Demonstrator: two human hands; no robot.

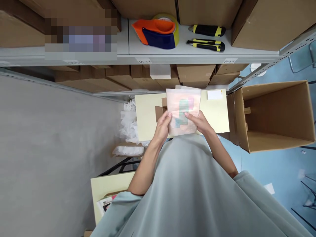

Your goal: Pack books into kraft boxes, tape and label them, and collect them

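Note:
Between my two hands is a pale, translucent packet (184,102) with green and pink patches showing through it. My left hand (163,125) grips its left edge, thumb on the front. At the right side, my right hand (199,121) holds it with the thumb pressed on its face; the other fingers are behind it. The packet is held over a cream tabletop (214,115). Behind its left edge, a small piece of brown cardboard (159,113) shows in part. A small white card (214,95) lies near the tabletop's far right corner.
A large open cardboard box (278,115) stands right of the table. Above are shelves with cartons, an orange and blue tape dispenser (158,34) and two utility knives (207,38). White packing material (128,121) is heaped at left. Another cream table (111,184) stands at lower left.

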